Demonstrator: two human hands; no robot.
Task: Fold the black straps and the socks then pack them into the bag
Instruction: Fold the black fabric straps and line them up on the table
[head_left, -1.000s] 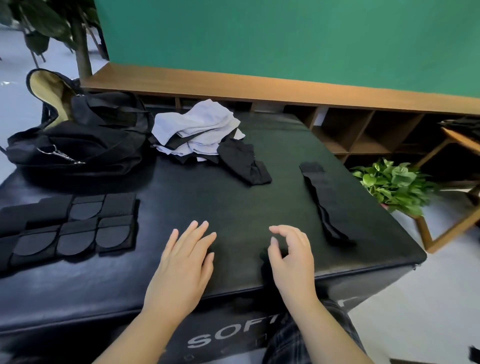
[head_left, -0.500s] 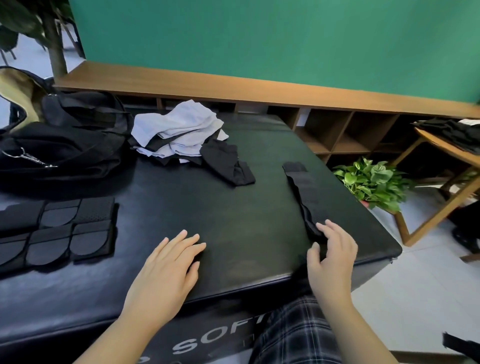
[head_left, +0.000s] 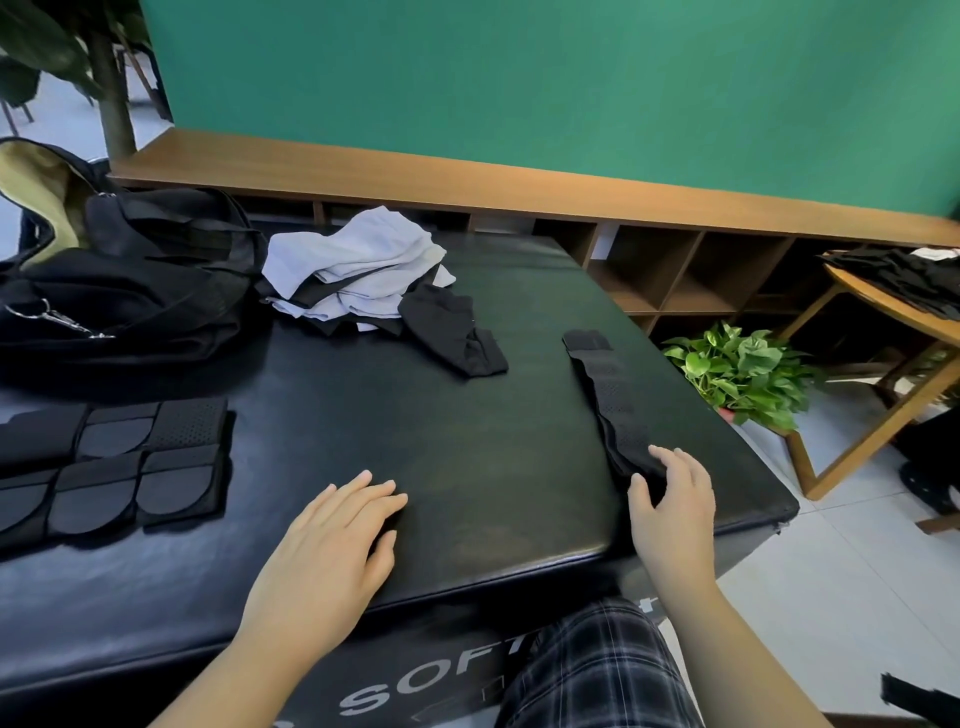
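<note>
A long black strap lies lengthwise on the right side of the black padded table. My right hand pinches its near end between thumb and fingers. Flat on the table near the front edge rests my left hand, fingers straight, holding nothing. A heap of white and black socks sits at the back centre, one black sock trailing toward me. The black bag stands open at the back left. Folded black straps lie side by side at the left.
A wooden shelf unit runs behind the table under a green wall. To the right stand a potted green plant on the floor and a wooden side table with dark cloth on it.
My right hand moved from the table's front centre to the right and took hold of the long strap's near end. My left hand stayed flat on the table.
</note>
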